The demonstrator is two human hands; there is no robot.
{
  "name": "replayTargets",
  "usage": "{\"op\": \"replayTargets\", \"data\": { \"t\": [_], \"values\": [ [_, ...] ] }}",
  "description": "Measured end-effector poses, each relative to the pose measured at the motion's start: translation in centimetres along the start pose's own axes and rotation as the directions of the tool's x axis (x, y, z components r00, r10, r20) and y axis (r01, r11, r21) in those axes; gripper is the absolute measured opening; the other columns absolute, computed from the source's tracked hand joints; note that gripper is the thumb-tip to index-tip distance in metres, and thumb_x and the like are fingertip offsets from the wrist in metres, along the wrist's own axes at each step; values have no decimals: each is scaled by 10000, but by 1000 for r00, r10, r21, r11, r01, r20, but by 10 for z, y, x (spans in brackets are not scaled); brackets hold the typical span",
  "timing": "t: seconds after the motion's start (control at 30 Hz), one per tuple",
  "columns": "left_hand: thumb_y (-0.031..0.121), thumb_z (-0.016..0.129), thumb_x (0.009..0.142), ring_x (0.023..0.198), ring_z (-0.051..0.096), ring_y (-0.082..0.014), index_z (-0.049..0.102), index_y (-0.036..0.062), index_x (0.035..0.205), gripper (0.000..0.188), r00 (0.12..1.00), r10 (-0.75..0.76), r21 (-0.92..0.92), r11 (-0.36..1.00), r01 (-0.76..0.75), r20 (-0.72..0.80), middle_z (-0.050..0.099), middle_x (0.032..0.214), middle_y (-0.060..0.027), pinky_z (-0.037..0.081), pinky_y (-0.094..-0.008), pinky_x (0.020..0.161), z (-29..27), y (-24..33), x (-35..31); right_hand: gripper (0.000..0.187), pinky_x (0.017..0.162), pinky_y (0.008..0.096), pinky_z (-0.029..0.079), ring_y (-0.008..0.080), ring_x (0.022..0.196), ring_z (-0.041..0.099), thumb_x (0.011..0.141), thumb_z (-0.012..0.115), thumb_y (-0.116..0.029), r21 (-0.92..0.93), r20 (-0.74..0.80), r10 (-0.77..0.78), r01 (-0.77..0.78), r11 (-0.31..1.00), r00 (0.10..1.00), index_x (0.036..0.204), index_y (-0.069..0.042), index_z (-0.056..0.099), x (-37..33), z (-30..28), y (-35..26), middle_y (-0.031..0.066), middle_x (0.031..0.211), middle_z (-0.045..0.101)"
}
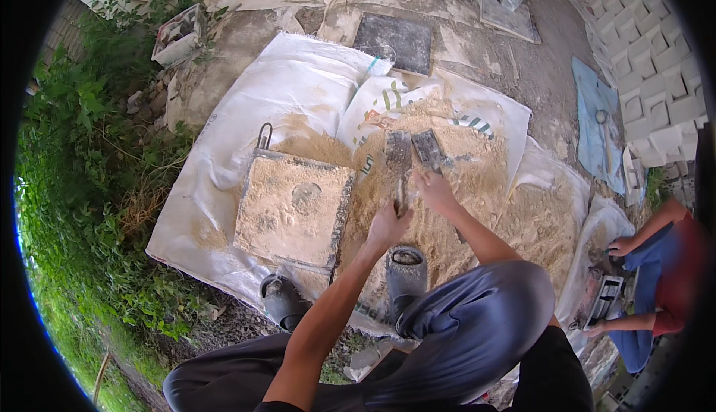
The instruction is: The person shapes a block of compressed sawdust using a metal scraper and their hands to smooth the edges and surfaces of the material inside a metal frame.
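My left hand is closed around the handle of a trowel, whose flat, dusty grey blade points away from me. Close beside it, my right hand grips a second flat dark tool, seemingly also a trowel; its handle is mostly covered by my fingers. Both blades are side by side over loose tan powder, their far ends nearly touching. Left of my hands lies a square mould with a dark frame, its top covered in the same powder with a greyish round patch. A metal loop stands at its far corner.
White woven sacks lie spread beneath the work. Beyond them is a dark square slab. Green plants line the left. At the right, a co-worker's hand is near a metal frame. White patterned blocks are stacked behind.
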State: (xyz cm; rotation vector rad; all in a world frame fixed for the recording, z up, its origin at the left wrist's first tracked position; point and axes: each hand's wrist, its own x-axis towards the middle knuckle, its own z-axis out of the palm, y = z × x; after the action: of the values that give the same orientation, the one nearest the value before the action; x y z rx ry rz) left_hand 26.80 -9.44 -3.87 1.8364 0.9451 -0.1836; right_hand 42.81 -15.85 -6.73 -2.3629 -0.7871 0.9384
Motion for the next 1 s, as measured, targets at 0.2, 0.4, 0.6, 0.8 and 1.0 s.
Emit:
{"op": "replayTargets", "data": {
  "t": [0.2, 0.4, 0.6, 0.8, 1.0],
  "values": [
    [286, 512, 918, 1078, 574, -315, 457, -64, 1240, 478, 991, 132, -168, 977, -134, -22, 585, 1151, -235, 427, -405, 929, 10, -8, -15, 394, 749, 415, 485, 268, 763, 639, 904, 550, -333, 420, 243, 148, -242, 875, 959, 1162, -36, 526, 2, 9, -19, 215, 894, 646],
    [243, 429, 927, 1343, 276, -388, 306, -55, 1382, 558, 836, 331, 437, 891, -123, -439, 273, 1456, -233, 240, -456, 1108, 32, -137, -65, 453, 848, 446, 460, 345, 1018, 596, 890, 536, -261, -176, -142, -104, 79, 981, 984, 1289, -55, 486, -16, 20, 37, 236, 1116, 598],
    [227, 434, 926, 1383, 172, -410, 230, -87, 1401, 605, 879, 330, 427, 889, -166, -343, 203, 1481, -257, 163, -479, 1130, 64, -154, -117, 388, 895, 424, 453, 376, 1040, 572, 876, 545, -166, -280, 117, -286, 308, 909, 951, 1250, -64, 526, -66, 12, 75, 207, 1202, 566],
    [194, 383, 957, 1391, 172, -382, 208, -40, 1430, 556, 866, 95, 79, 995, -65, -491, 194, 1488, -248, 147, -493, 1132, 81, -133, -92, 457, 865, 434, 464, 349, 1041, 577, 788, 586, -104, -419, 596, -189, 503, 756, 780, 1242, -94, 546, -64, 3, 42, 188, 1186, 576],
    [153, 324, 985, 1383, 192, -378, 191, -9, 1444, 505, 901, -19, -220, 972, -86, -434, 199, 1492, -232, 167, -412, 1140, 84, -128, -72, 450, 882, 400, 462, 334, 1048, 580, 798, 623, -174, -385, 745, -14, 448, 807, 666, 1240, -116, 557, -36, 11, 35, 186, 1159, 599]
  ]
}}
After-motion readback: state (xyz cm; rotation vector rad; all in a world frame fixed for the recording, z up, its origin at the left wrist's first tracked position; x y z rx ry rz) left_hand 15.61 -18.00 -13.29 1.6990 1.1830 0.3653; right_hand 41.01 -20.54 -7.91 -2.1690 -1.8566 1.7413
